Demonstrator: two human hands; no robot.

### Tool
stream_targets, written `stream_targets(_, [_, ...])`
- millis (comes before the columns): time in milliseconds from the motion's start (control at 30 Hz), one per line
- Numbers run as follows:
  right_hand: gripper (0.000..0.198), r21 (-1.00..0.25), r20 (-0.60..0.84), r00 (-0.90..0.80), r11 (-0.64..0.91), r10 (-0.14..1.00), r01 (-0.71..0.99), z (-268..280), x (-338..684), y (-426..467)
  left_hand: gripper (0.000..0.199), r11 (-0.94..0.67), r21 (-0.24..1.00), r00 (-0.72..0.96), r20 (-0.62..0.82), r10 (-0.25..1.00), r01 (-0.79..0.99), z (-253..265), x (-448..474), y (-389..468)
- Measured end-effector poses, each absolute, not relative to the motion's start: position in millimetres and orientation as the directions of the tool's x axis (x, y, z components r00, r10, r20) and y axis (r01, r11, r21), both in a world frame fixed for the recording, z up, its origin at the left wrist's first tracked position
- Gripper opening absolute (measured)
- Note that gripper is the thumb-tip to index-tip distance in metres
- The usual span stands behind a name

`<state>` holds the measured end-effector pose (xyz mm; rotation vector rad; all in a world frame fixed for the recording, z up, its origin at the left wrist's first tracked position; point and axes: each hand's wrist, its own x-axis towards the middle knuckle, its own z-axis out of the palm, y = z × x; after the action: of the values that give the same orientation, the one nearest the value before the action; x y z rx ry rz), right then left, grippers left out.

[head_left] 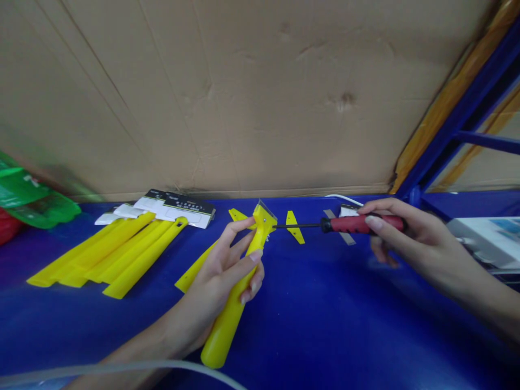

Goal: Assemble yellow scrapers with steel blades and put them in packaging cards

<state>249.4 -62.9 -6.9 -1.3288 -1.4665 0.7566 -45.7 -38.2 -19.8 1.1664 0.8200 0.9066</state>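
Observation:
My left hand [229, 265] is closed around the handle of a yellow scraper [227, 327], its head tilted up and away with a thin metal blade at the tip. A red-handled screwdriver [357, 223] is in my right hand [406, 233], gripped by thumb and fingers. Its dark shaft runs left to the side of the scraper's head, where the tip appears to meet it near a screw. Behind the shaft, a small yellow plate [295, 227] with holes lies on the blue table. Partly hidden by my left hand is another yellow scraper [195, 269].
Several yellow scrapers [125, 246] with black-and-white cards [179, 208] lie at the left. A metal blade strip [340, 230] is behind the screwdriver. A green bottle [36, 195] is far left, a white box [493, 241] right. Cardboard [244, 97] backs the blue table [309, 325]; a pale cable [122, 369] crosses the front.

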Motion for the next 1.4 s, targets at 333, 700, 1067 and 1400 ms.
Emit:
stream_targets(333, [0.042, -0.924, 0.255, 0.041, 0.231, 0.966, 0.305, -10, 249, -65, 0.046, 0.131, 0.976, 0.377, -0.058, 0.925, -0.172, -14, -47, -37])
stream_targets(700, [0.037, -0.95, 0.192, 0.034, 0.177, 0.981, 0.256, -17, 249, -65, 0.05, 0.091, 0.976, 0.363, -0.013, 0.932, -0.199, -16, -49, -37])
stream_targets(1067, [0.044, -0.953, 0.084, 0.153, 0.034, 0.985, 0.302, -17, 246, -61, 0.047, 0.154, 0.969, 0.413, -0.062, 0.909, -0.193, -24, -44, -41])
stream_targets(1400, [0.04, -0.933, 0.145, 0.035, 0.125, 0.989, 0.337, -14, 245, -64, 0.049, 0.138, 0.971, 0.368, -0.058, 0.928, -0.194, -20, -47, -39])
